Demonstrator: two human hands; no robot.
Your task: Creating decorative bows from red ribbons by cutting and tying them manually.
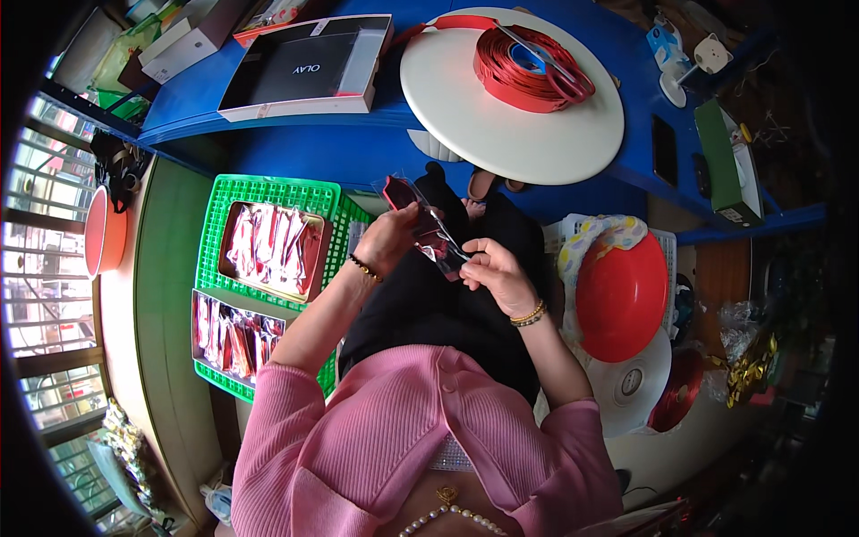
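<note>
Above my lap, my left hand point(389, 240) grips a clear plastic packet point(436, 243) with something dark red inside, which looks like folded ribbon. The fingers of my right hand point(499, 276) pinch the packet's lower right end, so it slants between both hands. What lies under the fingertips is hidden. To the left, a green plastic crate point(288, 186) carries one open box point(315, 285) filled with similar shiny red packets. A second box point(193, 329) of such packets sits nearer to me.
On the blue table point(429, 22) stands a round white board point(501, 148) bearing a red ribbon roll point(501, 76) and scissors point(568, 79). An open shallow box point(295, 111) lies left of it, a phone point(664, 150) right. A red basin point(622, 295) is at my right.
</note>
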